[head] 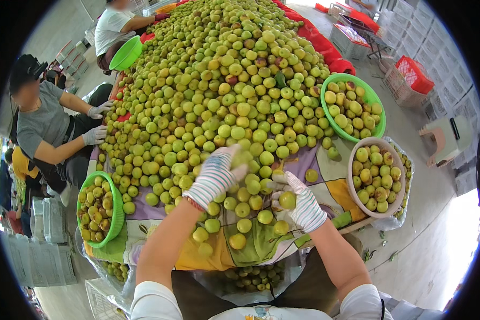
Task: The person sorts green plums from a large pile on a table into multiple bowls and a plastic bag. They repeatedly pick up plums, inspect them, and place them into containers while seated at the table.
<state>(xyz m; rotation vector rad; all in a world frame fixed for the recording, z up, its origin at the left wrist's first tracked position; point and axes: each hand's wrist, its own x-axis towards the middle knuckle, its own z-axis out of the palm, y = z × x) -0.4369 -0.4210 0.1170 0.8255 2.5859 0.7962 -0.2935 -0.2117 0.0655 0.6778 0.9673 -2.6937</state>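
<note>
A large heap of round green-yellow fruit, probably jujubes, covers the cloth-topped table before me. My left hand, in a striped knit glove, reaches over the near slope of the heap. Its fingers are motion-blurred, and a blurred green fruit shows by them; whether they grip it cannot be told. My right hand, gloved alike, is above the near right part of the cloth with a yellow-green fruit in its fingers. Several loose fruits lie on the patterned cloth between and below my hands.
Fruit-filled baskets stand around: a green one at left, another green one and a beige one at right. Below the table edge, a plastic-lined container holds fruit. Two gloved people work along the left side. A stool stands right.
</note>
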